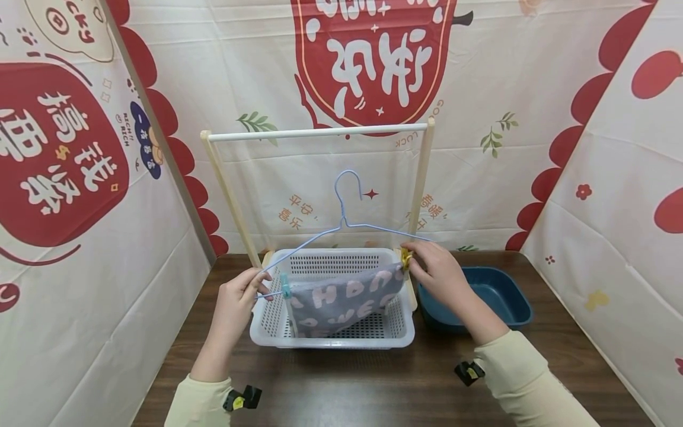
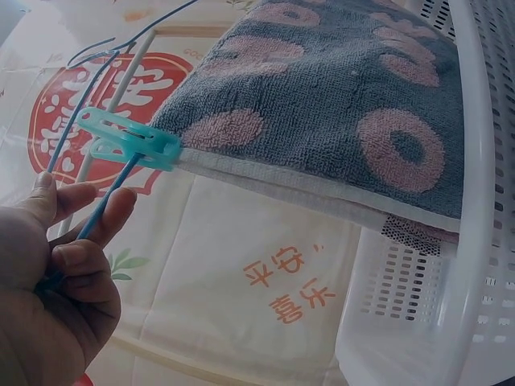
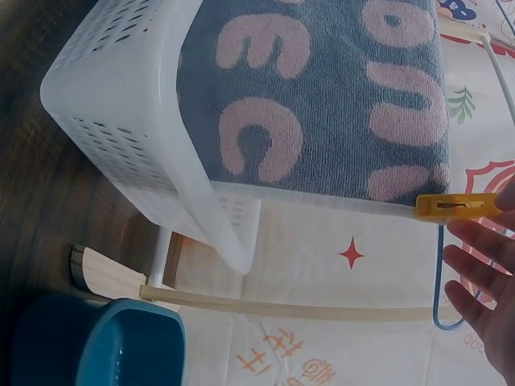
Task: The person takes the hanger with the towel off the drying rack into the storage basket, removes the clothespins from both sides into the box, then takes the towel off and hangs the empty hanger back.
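My left hand (image 1: 241,292) grips the left corner of a blue wire hanger (image 1: 343,222), whose hook points up. A grey-blue towel (image 1: 341,302) with pink letters hangs from the hanger's lower bar. At its left end a teal clothespin (image 2: 129,141) clamps towel and wire close to my left fingers. A yellow clothespin (image 3: 457,207) sits on the towel's right top corner, and my right hand (image 1: 440,273) pinches its outer end. The towel's lower part hangs over the white perforated basket (image 1: 331,343), overlapping its inside in the head view.
Behind the basket stands a drying rack with a white top rail (image 1: 320,133) and wooden posts. A dark blue basin (image 1: 525,311) stands to the right on the brown wooden table (image 1: 331,385). Printed cloth (image 1: 176,59) walls in the back and both sides.
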A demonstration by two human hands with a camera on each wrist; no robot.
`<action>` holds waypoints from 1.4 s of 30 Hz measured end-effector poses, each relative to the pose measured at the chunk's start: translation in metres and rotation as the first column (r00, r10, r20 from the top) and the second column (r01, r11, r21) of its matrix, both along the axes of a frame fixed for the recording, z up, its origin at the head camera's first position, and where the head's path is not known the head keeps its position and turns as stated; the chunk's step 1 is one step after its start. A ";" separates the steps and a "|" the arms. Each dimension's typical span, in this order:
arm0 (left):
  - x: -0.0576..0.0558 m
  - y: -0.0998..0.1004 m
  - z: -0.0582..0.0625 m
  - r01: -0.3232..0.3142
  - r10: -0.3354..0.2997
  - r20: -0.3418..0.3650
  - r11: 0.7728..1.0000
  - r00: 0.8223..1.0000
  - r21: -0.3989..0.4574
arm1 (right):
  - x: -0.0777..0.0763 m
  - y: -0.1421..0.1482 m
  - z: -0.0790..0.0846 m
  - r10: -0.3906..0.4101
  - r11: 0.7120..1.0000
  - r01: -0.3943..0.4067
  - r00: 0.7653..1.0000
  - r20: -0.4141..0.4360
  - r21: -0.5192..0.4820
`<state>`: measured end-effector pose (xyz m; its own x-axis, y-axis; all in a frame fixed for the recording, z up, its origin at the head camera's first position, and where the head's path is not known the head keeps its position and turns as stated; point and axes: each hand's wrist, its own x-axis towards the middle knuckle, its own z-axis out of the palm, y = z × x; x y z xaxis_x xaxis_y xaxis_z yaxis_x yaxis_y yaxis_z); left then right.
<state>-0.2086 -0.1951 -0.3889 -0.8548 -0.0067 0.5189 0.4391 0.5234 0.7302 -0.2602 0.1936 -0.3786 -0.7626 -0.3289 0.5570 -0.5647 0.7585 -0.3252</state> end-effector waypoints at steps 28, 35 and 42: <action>0.003 -0.004 0.001 -0.059 0.060 0.039 0.998 0.997 -0.013 | -0.003 0.010 -0.009 0.080 0.991 -0.049 0.965 -0.251 0.127; 0.002 -0.004 0.000 -0.053 0.056 0.079 0.998 0.995 -0.033 | 0.000 0.012 -0.006 0.112 0.988 -0.075 0.948 -0.298 0.132; 0.003 -0.004 0.000 -0.045 0.049 0.128 0.998 0.991 -0.039 | 0.001 0.014 -0.007 0.169 0.985 -0.148 0.941 -0.294 0.091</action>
<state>-0.2056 -0.1987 -0.3888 -0.9136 -0.0321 0.4053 0.3170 0.5680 0.7595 -0.2594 0.2081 -0.3853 -0.4991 -0.4762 0.7240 -0.7429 0.6652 -0.0747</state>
